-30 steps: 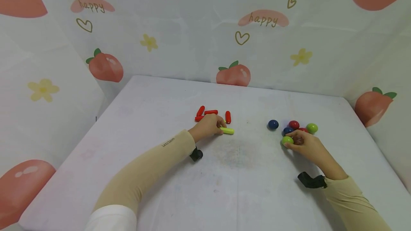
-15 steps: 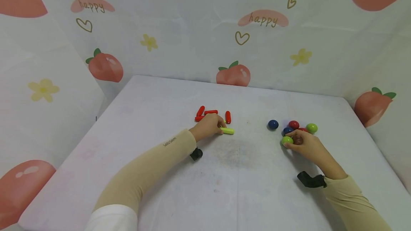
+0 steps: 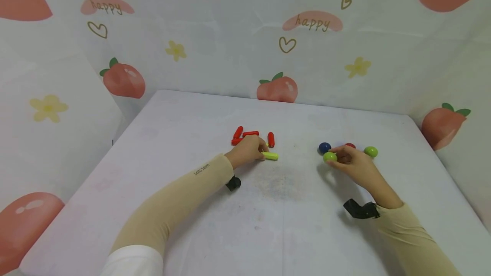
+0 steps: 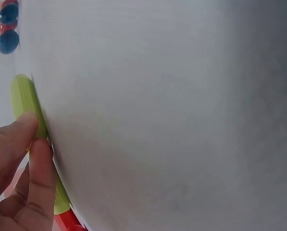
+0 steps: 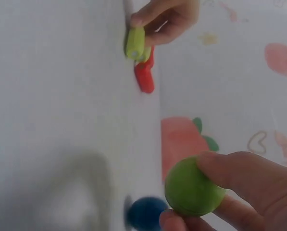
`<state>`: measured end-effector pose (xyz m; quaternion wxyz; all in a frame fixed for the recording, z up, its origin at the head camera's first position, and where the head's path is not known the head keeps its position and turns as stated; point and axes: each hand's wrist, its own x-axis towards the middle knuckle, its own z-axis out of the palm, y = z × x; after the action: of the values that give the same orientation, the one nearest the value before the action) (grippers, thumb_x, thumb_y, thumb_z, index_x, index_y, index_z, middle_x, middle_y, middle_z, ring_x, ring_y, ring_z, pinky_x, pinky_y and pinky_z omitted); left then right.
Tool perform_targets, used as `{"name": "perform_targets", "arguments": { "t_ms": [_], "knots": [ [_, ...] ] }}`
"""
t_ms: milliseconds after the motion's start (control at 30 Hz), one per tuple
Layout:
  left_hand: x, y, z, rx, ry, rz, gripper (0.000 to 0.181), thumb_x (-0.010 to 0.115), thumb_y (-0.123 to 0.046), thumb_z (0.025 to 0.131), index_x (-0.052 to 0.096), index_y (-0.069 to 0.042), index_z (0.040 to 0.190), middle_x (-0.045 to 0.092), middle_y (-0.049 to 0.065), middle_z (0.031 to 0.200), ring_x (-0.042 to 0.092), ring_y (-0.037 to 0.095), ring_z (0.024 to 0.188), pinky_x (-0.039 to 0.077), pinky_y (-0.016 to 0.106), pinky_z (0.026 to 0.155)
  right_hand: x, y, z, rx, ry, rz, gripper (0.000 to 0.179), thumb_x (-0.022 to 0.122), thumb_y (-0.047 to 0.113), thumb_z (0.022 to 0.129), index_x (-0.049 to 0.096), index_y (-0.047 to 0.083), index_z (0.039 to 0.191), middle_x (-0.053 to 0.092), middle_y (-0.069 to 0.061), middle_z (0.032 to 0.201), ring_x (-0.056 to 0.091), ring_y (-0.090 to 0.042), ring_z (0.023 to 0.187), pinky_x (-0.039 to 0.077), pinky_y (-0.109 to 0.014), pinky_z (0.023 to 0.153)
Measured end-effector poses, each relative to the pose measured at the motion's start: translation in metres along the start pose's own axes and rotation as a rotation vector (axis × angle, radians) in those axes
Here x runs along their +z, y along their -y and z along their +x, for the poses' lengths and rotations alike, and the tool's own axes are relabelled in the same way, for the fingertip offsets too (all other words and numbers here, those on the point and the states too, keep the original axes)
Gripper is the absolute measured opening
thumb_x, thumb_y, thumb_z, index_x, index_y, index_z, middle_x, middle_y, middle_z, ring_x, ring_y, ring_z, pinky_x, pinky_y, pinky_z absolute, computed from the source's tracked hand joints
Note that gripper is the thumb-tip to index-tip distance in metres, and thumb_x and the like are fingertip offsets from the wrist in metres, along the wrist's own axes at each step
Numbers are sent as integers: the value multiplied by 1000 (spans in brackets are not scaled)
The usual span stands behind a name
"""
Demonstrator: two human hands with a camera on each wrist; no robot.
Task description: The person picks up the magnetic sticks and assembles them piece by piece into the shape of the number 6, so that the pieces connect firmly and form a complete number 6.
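My left hand (image 3: 248,151) pinches a short ribbed yellow-green stick (image 3: 270,156) between thumb and fingers, low over the table. In the left wrist view, a second yellow-green stick (image 4: 61,198) lies just beyond those fingers, partly hidden by them. Several red sticks (image 3: 271,139) lie around the left hand. At the right, my right hand (image 3: 356,166) holds a green ball (image 3: 330,157) by its fingertips, raised above the table as its shadow shows. A dark blue ball (image 3: 324,147) sits right behind the held one.
Another green ball (image 3: 371,151) and a red ball (image 3: 350,145) rest behind the right hand, which hides part of the group. A white cloth covers the table (image 3: 215,233); a fruit-printed curtain (image 3: 230,33) stands along its back edge. Each wrist carries a black camera mount (image 3: 360,209).
My right hand has lifted the green ball and moved it leftward and away from me, toward the blue ball. The left hand stays on its yellow-green stick.
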<state>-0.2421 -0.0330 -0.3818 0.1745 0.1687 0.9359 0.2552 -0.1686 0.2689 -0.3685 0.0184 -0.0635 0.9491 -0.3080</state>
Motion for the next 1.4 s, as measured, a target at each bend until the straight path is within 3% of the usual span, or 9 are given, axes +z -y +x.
{"name": "perform_targets", "arguments": {
  "t_ms": [200, 600, 833, 1133, 1400],
  "knots": [
    [-1, -1, 0, 1, 2, 1, 22, 73, -14, 80, 71, -12, 102, 68, 1, 95, 57, 13, 86, 51, 22, 78, 7, 16, 9, -20, 9, 65, 45, 67, 42, 83, 60, 10, 115, 64, -14, 115, 66, -30, 100, 53, -41, 82],
    [-1, -2, 0, -6, 8, 7, 19, 72, -15, 81, 72, -12, 100, 68, 1, 97, 57, 13, 86, 51, 22, 77, 34, 42, 32, -1, 126, 133, 51, 67, 39, 84, 55, 14, 127, 59, -13, 122, 62, -31, 105, 54, -43, 85],
    [1, 0, 5, -15, 10, 19, 19, 73, -15, 81, 72, -13, 99, 67, 0, 93, 56, 13, 85, 50, 22, 76, 50, 48, 43, 21, 175, 156, 44, 67, 36, 84, 59, 14, 122, 60, -11, 123, 60, -31, 108, 53, -41, 86],
    [0, -1, 5, -17, 11, 19, 17, 73, -14, 80, 72, -13, 97, 67, -1, 90, 55, 13, 84, 49, 22, 76, 71, 51, 52, -4, 171, 208, 39, 71, 29, 82, 62, 11, 116, 65, -12, 114, 63, -27, 103, 53, -37, 84],
    [0, 0, 5, -9, 9, 13, 15, 73, -14, 80, 73, -13, 96, 67, 0, 90, 55, 13, 84, 50, 22, 76, 79, 57, 54, 36, 163, 182, 39, 71, 30, 82, 62, 11, 115, 66, -11, 113, 64, -26, 103, 53, -38, 86]
  ]
}}
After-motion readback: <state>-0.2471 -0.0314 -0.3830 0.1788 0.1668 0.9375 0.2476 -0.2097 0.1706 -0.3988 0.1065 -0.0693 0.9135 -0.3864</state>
